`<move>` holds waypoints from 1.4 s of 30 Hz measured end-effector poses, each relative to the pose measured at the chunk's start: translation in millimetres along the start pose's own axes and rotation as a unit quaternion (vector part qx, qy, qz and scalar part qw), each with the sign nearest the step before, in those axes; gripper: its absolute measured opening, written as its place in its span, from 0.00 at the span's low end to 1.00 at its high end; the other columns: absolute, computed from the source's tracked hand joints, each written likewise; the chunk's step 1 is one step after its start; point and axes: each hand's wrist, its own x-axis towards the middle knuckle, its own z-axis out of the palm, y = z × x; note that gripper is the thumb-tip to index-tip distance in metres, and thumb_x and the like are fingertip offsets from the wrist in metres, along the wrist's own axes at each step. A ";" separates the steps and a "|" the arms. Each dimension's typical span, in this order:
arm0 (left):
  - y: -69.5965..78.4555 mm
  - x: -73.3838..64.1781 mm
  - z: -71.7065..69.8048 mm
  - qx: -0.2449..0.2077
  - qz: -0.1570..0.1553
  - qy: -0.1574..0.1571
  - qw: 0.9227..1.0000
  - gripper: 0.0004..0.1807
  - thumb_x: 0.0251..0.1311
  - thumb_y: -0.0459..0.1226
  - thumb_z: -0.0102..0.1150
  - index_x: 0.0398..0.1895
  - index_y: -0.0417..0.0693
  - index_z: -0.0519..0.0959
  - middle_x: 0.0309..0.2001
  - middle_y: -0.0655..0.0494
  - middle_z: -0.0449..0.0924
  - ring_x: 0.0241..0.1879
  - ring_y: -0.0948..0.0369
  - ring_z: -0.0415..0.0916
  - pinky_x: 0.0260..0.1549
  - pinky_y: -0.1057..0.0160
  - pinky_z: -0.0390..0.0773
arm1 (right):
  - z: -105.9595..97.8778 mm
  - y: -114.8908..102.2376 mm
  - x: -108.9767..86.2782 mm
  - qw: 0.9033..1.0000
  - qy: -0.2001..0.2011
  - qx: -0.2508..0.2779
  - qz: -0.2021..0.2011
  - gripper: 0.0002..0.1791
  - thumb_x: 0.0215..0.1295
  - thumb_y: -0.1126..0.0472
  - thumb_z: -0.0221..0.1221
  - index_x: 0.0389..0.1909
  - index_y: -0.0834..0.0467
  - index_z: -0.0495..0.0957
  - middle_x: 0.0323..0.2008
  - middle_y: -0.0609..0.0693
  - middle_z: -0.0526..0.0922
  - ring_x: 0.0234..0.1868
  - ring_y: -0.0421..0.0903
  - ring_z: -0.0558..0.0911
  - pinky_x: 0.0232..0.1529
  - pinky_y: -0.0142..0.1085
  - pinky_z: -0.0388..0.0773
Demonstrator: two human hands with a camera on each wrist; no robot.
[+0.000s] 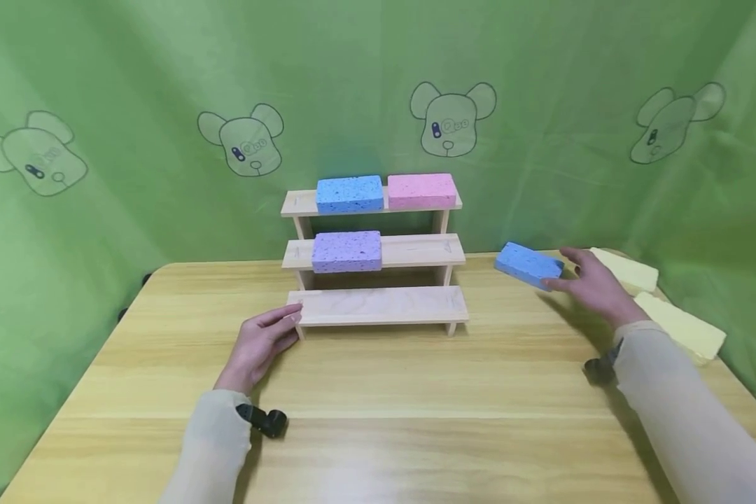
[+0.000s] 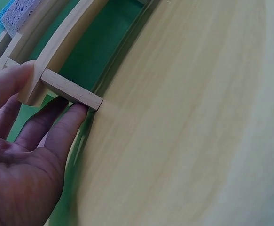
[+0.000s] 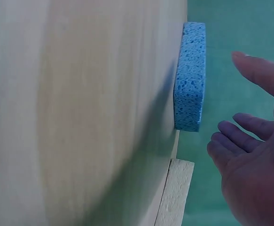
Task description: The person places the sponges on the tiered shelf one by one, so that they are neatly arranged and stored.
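Observation:
A three-step wooden shelf (image 1: pixel 378 305) stands on the table. Its top step carries a blue sponge (image 1: pixel 349 194) and a pink sponge (image 1: pixel 422 190); a purple sponge (image 1: pixel 346 251) lies on the middle step, and the bottom step is bare. My left hand (image 1: pixel 267 337) rests on the table with straight fingers touching the shelf's front left corner; in the left wrist view the thumb and fingers of this hand (image 2: pixel 33 136) lie against the shelf's foot (image 2: pixel 71 90). My right hand (image 1: pixel 589 283) is spread beside a second blue sponge (image 1: pixel 528 264) at the right. In the right wrist view the hand (image 3: pixel 242 136) stays just apart from that sponge (image 3: pixel 190 75).
Two pale yellow sponges (image 1: pixel 626 269) (image 1: pixel 680 325) lie near the table's right edge, behind my right hand. The wooden table (image 1: pixel 378 413) is backed by a green cloth with bear prints. The wrist cameras sit on both forearms.

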 end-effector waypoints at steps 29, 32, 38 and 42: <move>-0.1 1.0 1.0 -0.004 -0.003 0.001 1.000 0.21 0.62 0.28 0.63 0.59 0.34 0.76 0.65 0.44 0.69 0.55 0.54 0.77 0.53 0.59 0.79 | 1.3 20.3 18.8 0.991 0.002 -0.117 -0.061 0.41 0.60 0.59 0.68 0.59 0.86 0.60 0.52 0.83 0.66 0.55 0.75 0.65 0.59 0.68 0.60; 0.4 0.6 1.6 -0.002 -0.005 0.003 1.000 0.21 0.63 0.28 0.63 0.59 0.33 0.76 0.65 0.45 0.70 0.55 0.54 0.77 0.53 0.59 0.79 | -0.8 19.7 15.0 0.992 -0.003 -0.109 -0.057 0.43 0.60 0.57 0.67 0.60 0.86 0.59 0.54 0.83 0.64 0.56 0.75 0.63 0.60 0.68 0.59; 0.9 0.2 1.7 0.001 -0.004 0.003 1.000 0.22 0.63 0.29 0.63 0.60 0.33 0.75 0.65 0.45 0.70 0.55 0.55 0.76 0.53 0.59 0.79 | -6.2 14.0 2.5 0.993 -0.009 -0.104 -0.046 0.45 0.61 0.53 0.67 0.63 0.84 0.58 0.54 0.80 0.64 0.56 0.73 0.63 0.59 0.68 0.60; 0.5 0.0 1.4 0.004 -0.004 0.003 1.000 0.22 0.63 0.29 0.63 0.60 0.34 0.75 0.66 0.45 0.70 0.55 0.55 0.76 0.53 0.59 0.79 | -7.9 9.6 -6.4 0.994 0.003 -0.100 -0.047 0.45 0.60 0.52 0.68 0.63 0.82 0.60 0.54 0.78 0.65 0.55 0.72 0.65 0.57 0.68 0.61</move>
